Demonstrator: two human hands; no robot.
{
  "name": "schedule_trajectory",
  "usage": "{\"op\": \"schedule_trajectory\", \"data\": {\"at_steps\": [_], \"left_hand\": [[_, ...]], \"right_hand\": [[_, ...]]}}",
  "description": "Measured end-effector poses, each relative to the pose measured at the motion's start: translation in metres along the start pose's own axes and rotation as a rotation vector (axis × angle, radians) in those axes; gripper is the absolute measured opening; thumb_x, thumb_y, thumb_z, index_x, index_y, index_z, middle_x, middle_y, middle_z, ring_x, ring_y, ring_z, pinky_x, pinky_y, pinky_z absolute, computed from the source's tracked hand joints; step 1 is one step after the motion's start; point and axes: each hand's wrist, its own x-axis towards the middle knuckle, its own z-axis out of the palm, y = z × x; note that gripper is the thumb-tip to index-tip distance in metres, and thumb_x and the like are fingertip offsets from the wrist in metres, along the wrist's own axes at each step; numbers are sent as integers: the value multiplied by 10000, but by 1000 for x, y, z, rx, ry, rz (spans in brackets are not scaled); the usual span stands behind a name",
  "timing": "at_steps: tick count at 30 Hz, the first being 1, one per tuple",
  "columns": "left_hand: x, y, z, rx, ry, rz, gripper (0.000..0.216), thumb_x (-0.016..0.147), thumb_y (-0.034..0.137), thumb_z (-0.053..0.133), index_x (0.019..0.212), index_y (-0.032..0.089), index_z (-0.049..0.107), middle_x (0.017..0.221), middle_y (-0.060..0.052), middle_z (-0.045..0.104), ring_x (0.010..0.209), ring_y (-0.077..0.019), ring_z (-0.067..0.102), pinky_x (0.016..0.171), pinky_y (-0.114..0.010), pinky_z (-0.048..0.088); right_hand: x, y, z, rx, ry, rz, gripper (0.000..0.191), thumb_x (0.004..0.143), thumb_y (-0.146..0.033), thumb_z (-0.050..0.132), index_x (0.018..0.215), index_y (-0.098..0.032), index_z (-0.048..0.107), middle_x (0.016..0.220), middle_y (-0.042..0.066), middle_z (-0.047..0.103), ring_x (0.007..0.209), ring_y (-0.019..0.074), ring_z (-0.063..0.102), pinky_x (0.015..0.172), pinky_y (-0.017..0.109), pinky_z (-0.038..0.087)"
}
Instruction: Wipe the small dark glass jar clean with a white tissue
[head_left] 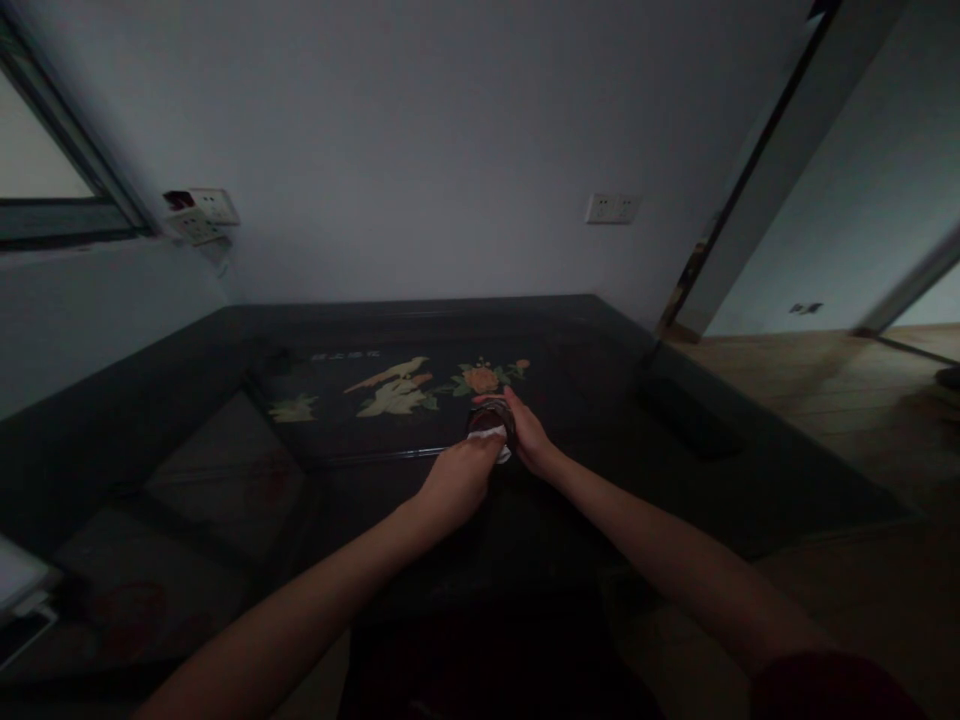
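Both my hands meet over a dark table (615,480) with a painted panel of birds and flowers (397,385). My right hand (531,432) is wrapped round a small dark round object (491,412), perhaps a jar or cup. My left hand (457,478) is closed on a white cloth or tissue (491,437) pressed against that object. The room is dim and the object's details are hard to make out.
White wall sockets (611,208) sit on the back wall, with more sockets (201,212) at the left near a window (45,170). A doorway and wooden floor (810,370) lie to the right. Something pale (22,590) lies at the left edge.
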Motion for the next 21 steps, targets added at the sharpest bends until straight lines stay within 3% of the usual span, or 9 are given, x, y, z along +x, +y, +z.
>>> {"op": "schedule_trajectory", "data": {"at_steps": [5, 9, 14, 18, 21], "left_hand": [[7, 0, 2, -515, 95, -142, 276, 807, 44, 407, 877, 133, 659, 856, -66, 709, 817, -188, 657, 736, -259, 488], [11, 0, 6, -630, 133, -188, 202, 815, 82, 426, 799, 117, 625, 766, -41, 673, 719, -162, 616, 655, -236, 472], [4, 7, 4, -418, 41, -114, 235, 859, 69, 400, 958, 123, 606, 918, -90, 701, 827, -185, 664, 738, -262, 492], [-4, 13, 2, 28, -42, -46, 422, 841, 0, 385, 1243, 82, 486, 1203, -181, 629, 1062, -240, 637, 880, -332, 495], [-6, 15, 3, 275, -42, 11, 422, 861, -5, 364, 1271, 23, 464, 1302, -221, 558, 1208, -253, 548, 1004, -361, 436]], "right_hand": [[-1, -1, 0, 1, 28, -18, 510, 777, -639, 512, 881, -185, 720, 747, 41, 719, 694, 188, 641, 665, 299, 456], [-2, -1, 0, -1, 31, -15, 508, 773, -636, 516, 882, -182, 718, 730, 41, 714, 650, 178, 628, 628, 291, 441], [-1, -1, 0, 4, 25, -25, 486, 778, -625, 514, 867, -194, 718, 716, 32, 711, 649, 179, 630, 648, 300, 452], [1, 1, -1, -23, 13, -18, 503, 773, -642, 509, 872, -196, 718, 696, 28, 706, 663, 190, 633, 680, 313, 460], [0, 2, -2, -43, -12, -30, 507, 789, -637, 490, 900, -197, 716, 724, 31, 707, 702, 194, 640, 711, 315, 454]]}}
